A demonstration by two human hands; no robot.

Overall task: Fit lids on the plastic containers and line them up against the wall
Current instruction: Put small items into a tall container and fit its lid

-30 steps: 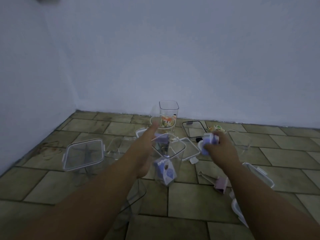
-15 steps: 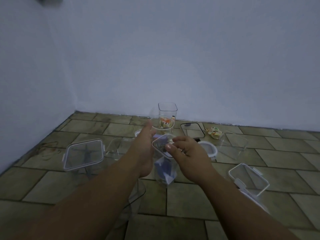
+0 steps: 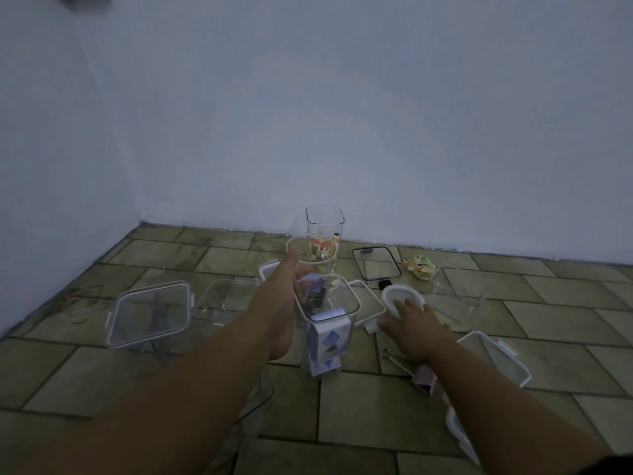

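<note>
A tall clear square container [image 3: 327, 332] with blue and white packets inside stands open-topped on the tiled floor in the middle. My left hand [image 3: 282, 311] grips its left side, thumb up, with the fingers hidden behind it. My right hand [image 3: 416, 325] reaches to the right of it, and its spread fingers touch a round white lid [image 3: 397, 293] lying on the floor. A square clear lid [image 3: 368, 303] lies between the container and the round lid.
A taller empty container [image 3: 325, 219] stands by the back wall, with a round cup [image 3: 308, 252] of colourful items before it. A lidded box [image 3: 150, 315] and an open box [image 3: 219, 298] sit left. A black-rimmed lid [image 3: 375, 265], snack packet [image 3: 419, 267], clear box [image 3: 460, 286], clip-lid [image 3: 493, 358] and pink binder clip [image 3: 424, 378] lie right.
My right hand brought a small packet over the held container's mouth, then moved away right and down onto the round white lid. My left hand stayed on the container.
</note>
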